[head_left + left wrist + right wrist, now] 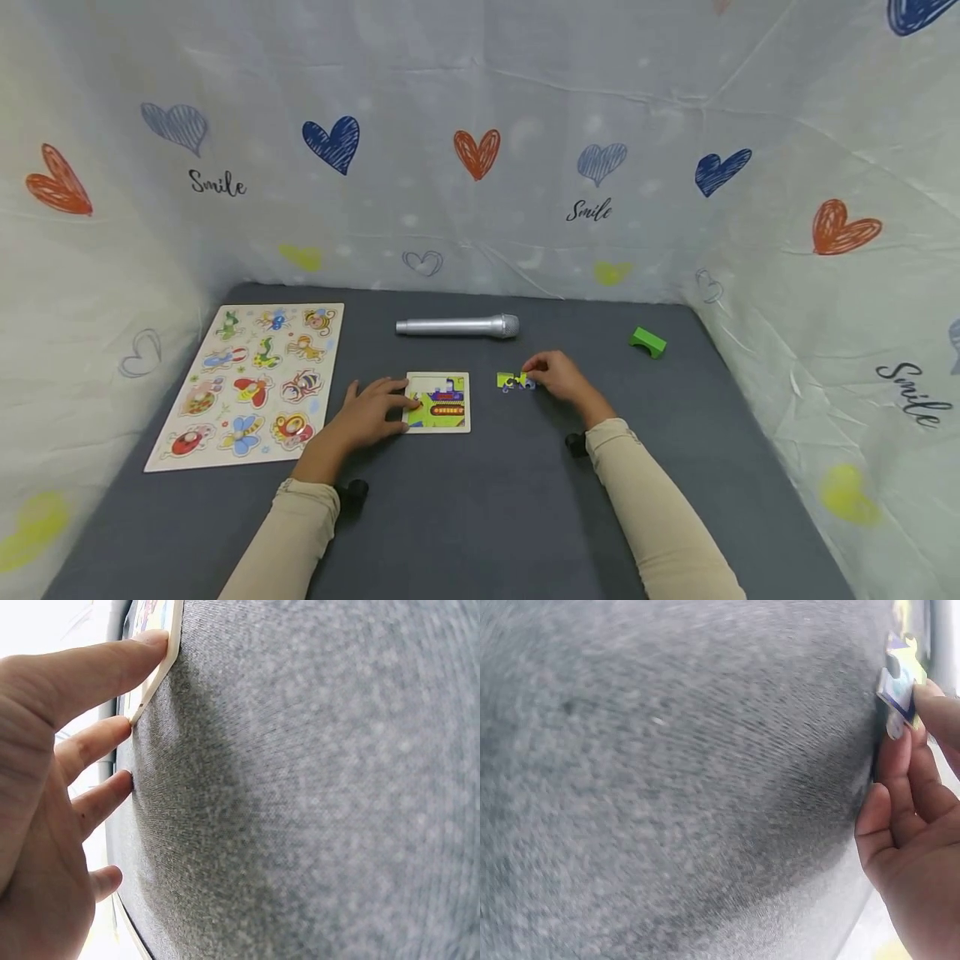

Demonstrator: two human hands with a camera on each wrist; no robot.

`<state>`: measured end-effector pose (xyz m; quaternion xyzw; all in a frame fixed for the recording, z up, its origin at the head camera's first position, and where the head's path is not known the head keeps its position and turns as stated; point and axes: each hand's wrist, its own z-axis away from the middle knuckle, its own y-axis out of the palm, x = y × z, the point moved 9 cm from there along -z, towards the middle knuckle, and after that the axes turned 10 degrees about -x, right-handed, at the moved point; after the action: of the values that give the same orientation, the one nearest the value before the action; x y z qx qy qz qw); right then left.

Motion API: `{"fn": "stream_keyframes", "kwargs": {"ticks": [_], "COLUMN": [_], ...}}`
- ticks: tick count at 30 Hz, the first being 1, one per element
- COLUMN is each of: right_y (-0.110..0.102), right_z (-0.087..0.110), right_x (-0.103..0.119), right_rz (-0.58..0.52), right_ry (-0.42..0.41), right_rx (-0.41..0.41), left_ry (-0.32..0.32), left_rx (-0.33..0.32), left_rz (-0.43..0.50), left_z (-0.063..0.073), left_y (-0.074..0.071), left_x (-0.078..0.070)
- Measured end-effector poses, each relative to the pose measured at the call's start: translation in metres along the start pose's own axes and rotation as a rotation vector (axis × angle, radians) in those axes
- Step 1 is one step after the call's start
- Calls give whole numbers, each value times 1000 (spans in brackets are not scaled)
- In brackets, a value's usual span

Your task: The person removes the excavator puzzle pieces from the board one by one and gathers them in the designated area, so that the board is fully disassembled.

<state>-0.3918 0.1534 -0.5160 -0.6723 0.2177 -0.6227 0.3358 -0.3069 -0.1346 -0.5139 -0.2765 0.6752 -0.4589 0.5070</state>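
A small square puzzle board [438,423] with a picture of a tracked vehicle lies in the middle of the table. My left hand [369,414] rests at its left side, thumb and index fingertip touching the frame, the other fingers spread nearly straight. In the left wrist view the thumb [112,667] lies on the board's pale edge [178,634]. My right hand [561,377] pinches a jigsaw piece [901,682] between thumb and fingers, right of the board. In the head view another yellow-green jigsaw piece [504,381] shows just left of those fingertips.
A large board of insect pictures [251,362] lies on the left, partly behind my left hand. Farther back is a silver microphone [450,327]. At the back right sits a green arch block [647,342]. A white curtain [480,225] printed with hearts surrounds the grey table [480,525].
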Motion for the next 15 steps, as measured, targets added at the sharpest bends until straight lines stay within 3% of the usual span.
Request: {"fn": "stream_keyframes", "kwargs": {"ticks": [15], "right_y": [2], "right_z": [2], "right_x": [3], "right_rz": [33], "right_ry": [8], "right_rx": [-48], "left_ry": [-5], "left_rx": [8], "left_rz": [2], "left_z": [-1], "left_y": [2], "left_x": [2]}}
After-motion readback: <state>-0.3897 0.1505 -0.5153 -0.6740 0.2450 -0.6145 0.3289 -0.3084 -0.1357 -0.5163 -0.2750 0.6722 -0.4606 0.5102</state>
